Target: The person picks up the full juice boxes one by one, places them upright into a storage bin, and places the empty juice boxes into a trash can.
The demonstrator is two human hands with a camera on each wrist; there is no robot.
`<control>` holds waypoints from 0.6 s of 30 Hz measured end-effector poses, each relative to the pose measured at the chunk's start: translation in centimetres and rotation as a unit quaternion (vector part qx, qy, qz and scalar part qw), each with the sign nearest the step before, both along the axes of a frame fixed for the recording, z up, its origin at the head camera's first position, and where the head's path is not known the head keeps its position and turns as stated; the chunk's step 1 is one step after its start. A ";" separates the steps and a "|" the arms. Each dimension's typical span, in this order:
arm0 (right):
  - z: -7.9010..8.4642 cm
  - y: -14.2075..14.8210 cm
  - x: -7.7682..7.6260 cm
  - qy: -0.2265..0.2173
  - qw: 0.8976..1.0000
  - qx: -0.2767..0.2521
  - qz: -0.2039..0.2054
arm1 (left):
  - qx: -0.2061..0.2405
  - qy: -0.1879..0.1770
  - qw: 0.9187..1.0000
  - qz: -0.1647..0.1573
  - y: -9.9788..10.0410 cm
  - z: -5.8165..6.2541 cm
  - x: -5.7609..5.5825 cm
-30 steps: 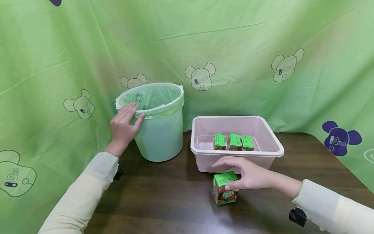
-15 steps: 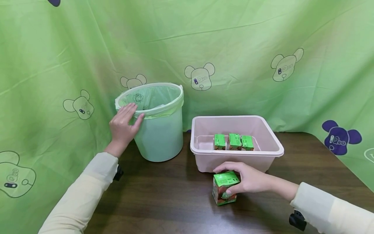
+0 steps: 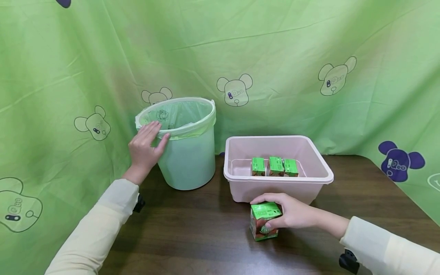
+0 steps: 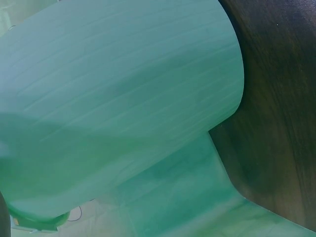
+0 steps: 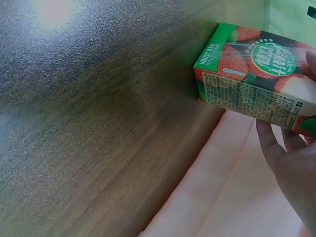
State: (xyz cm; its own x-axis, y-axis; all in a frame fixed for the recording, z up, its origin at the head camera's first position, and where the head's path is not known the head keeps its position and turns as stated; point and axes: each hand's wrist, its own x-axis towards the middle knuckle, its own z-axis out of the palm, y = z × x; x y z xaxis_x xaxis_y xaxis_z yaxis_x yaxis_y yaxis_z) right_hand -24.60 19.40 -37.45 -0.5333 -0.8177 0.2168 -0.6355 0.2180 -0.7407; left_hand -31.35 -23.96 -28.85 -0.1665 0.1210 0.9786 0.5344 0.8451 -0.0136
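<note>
My left hand (image 3: 143, 151) rests on the near left rim of a pale green trash bin (image 3: 187, 164), its fingers straight and lying over the bag-lined edge. Only the bin's side (image 4: 123, 89) fills most of the left wrist view. In front of the tub, my right hand (image 3: 292, 212) holds a green and brown-red juice carton (image 3: 262, 223) between thumb and fingers. That carton stands upright on the table. The right wrist view shows strawberry pictures and small print on the juice carton (image 5: 252, 74), with my fingers (image 5: 291, 173) around its upper part.
A pink plastic tub (image 3: 237, 178) stands behind the held carton, with three green-topped cartons (image 3: 276, 166) in it. Beneath everything is a dark wooden table (image 3: 192, 236). A green curtain (image 3: 275, 46) with bear prints hangs close behind the bin and tub.
My right hand has lowered slightly, and its fingers and thumb have closed around the juice carton, which stays in place. The left hand and the bin have not moved.
</note>
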 end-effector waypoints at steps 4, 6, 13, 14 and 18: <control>-0.1 0.0 -0.1 -0.010 1.000 0.001 0.001 | -0.001 0.000 1.000 0.000 0.0 0.0 0.0; -0.1 0.0 -0.1 -0.012 1.000 0.000 0.002 | -0.001 0.000 1.000 0.000 -0.1 0.0 0.0; 0.1 -0.1 0.1 -0.003 1.000 -0.011 0.005 | -0.003 -0.001 1.000 0.001 0.0 0.1 0.1; 0.1 -0.1 0.1 -0.003 1.000 -0.010 0.005 | -0.003 -0.001 1.000 0.001 0.0 0.1 0.1; 0.5 -0.3 0.1 -0.003 1.000 -0.006 0.000 | -0.004 -0.001 1.000 0.001 0.0 0.1 0.1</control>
